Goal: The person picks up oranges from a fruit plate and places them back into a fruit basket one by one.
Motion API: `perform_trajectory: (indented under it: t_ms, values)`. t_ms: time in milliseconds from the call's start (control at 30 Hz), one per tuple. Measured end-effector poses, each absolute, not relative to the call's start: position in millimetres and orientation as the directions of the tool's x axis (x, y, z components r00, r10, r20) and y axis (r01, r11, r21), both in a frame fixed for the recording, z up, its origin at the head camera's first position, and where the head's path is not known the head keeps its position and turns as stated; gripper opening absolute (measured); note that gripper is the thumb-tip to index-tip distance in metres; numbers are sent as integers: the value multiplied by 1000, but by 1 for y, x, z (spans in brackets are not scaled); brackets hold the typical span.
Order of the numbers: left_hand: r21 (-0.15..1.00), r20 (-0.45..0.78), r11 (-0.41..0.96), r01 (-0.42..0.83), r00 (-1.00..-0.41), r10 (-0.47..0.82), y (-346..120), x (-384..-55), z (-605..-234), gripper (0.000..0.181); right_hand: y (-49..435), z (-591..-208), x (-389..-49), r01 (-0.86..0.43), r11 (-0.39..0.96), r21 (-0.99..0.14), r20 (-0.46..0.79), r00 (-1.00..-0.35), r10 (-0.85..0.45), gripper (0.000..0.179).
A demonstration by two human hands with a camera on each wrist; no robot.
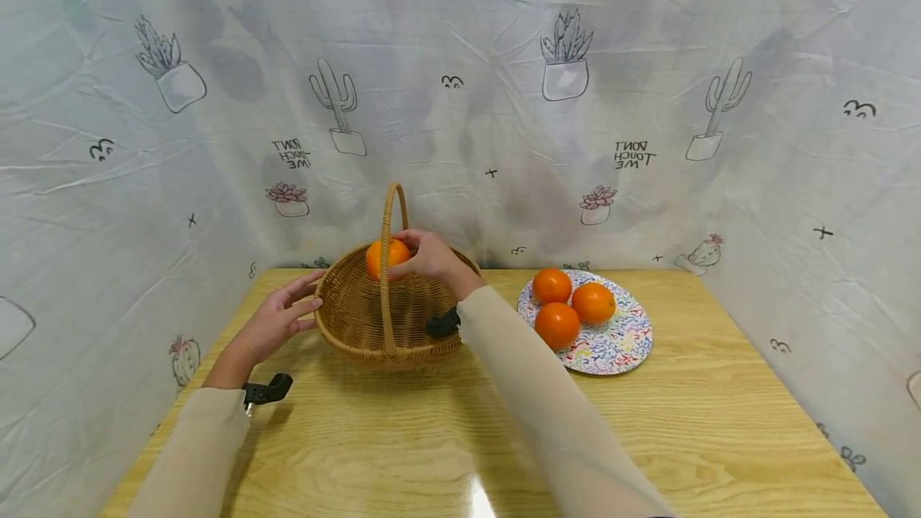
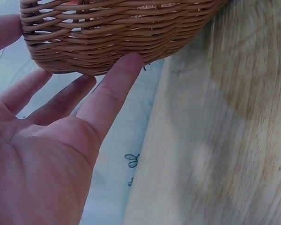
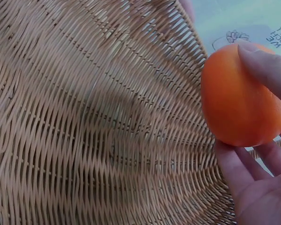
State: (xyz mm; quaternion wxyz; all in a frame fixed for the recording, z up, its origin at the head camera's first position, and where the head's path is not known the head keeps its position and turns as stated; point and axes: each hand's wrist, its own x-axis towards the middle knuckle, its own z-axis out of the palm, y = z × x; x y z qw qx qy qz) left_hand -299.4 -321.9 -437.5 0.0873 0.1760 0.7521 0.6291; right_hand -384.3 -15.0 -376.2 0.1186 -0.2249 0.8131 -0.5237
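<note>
With twelve o'clock straight ahead of the person, two beige sleeves [image 1: 193, 446] reach in from seven and five o'clock over the wooden table [image 1: 403, 438], a black device [image 1: 269, 390] at each wrist. The left hand [image 1: 273, 322], at about ten o'clock, has its fingers spread and nearly straight, touching the outside of the wicker basket [image 1: 352, 318] at the basket's nine o'clock. At one o'clock lies a speckled plate [image 1: 619, 346]; on it, one orange [image 1: 557, 328] sits nearest, at the plate's nine, a second orange [image 1: 594, 304] just beyond, toward its twelve, and a third orange [image 1: 552, 285] farthest, toward its eleven. The basket stands between eleven and twelve, its tall handle [image 1: 387, 302] arching over the middle. At its twelve o'clock side, the right hand [image 1: 435, 257] grips a fourth orange [image 3: 236, 101] between thumb and fingers; whether this fruit touches the wicker cannot be told. Farthest off hangs a pale cloth [image 1: 460, 134] printed with potted plants
</note>
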Motion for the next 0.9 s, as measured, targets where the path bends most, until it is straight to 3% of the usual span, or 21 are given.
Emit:
perform_trajectory:
  t_ms: [900]
  values:
    - [977,107,133,166,-924,368,-324,-292,-445,66,-36,-397,-378,-210,481,-851,-19,-903,-429,73]
